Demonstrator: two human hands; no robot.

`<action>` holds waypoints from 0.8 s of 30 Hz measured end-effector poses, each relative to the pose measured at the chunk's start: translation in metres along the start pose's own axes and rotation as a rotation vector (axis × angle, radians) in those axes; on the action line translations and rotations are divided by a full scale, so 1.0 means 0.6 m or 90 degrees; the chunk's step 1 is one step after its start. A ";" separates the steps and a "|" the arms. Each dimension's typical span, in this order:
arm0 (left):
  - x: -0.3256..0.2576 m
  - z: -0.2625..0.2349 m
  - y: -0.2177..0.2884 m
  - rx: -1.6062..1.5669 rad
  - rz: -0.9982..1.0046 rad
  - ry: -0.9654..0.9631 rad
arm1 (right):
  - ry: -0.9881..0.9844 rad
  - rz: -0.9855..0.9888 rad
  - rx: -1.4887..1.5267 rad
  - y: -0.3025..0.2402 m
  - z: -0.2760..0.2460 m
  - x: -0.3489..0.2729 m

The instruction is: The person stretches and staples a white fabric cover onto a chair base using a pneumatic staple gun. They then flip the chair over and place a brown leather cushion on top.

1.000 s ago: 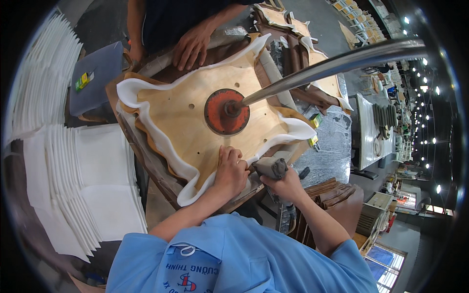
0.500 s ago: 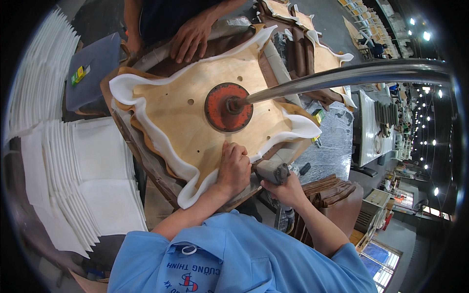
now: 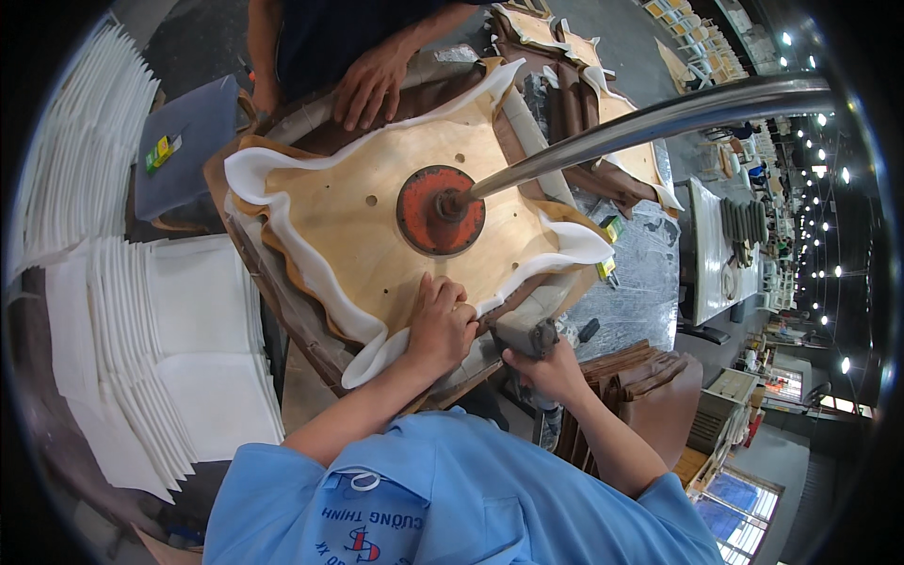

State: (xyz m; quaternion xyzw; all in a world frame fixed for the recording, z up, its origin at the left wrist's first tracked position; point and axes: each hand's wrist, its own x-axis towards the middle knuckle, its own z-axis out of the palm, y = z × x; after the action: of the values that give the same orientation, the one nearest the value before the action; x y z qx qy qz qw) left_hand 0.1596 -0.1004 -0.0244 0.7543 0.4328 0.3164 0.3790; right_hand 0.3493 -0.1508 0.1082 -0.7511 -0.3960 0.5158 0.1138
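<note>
Our left hand [image 3: 443,325] covers the plywood panel's [image 3: 330,231] near edge, grip unclear; right hand [image 3: 552,367] grasps a stapler [image 3: 524,333]; red disc [image 3: 416,211] mid-panel, carton [image 3: 160,153] on cushion [image 3: 202,129].

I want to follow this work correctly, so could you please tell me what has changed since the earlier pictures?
The right hand has drawn the grey handheld tool slightly back, away from the red disc. The left hand has shifted slightly left, and the white padding beside its wrist looks reshaped. Nothing was taken hold of or let go. The disc stays on the wooden board; the co-worker's hand stays at the far side.
</note>
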 end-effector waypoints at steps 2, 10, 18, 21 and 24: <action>0.000 0.005 -0.003 -0.005 0.009 0.010 | 0.003 0.009 0.018 -0.005 0.006 -0.003; -0.006 0.013 -0.005 -0.022 0.006 0.024 | -0.013 0.028 -0.023 -0.017 0.016 0.009; 0.002 0.008 -0.016 -0.038 0.041 0.032 | 0.034 -0.053 -0.098 -0.014 0.019 0.012; 0.003 0.011 -0.017 -0.022 0.056 0.043 | 0.024 -0.009 -0.017 -0.014 0.018 -0.002; 0.007 0.011 -0.014 -0.020 0.075 0.070 | 0.033 -0.003 0.005 -0.005 0.023 -0.008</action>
State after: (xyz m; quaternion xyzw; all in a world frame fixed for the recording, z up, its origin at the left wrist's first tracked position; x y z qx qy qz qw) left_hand 0.1633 -0.0955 -0.0345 0.7539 0.4030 0.3858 0.3471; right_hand 0.3353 -0.1555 0.1076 -0.7627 -0.3924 0.4978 0.1283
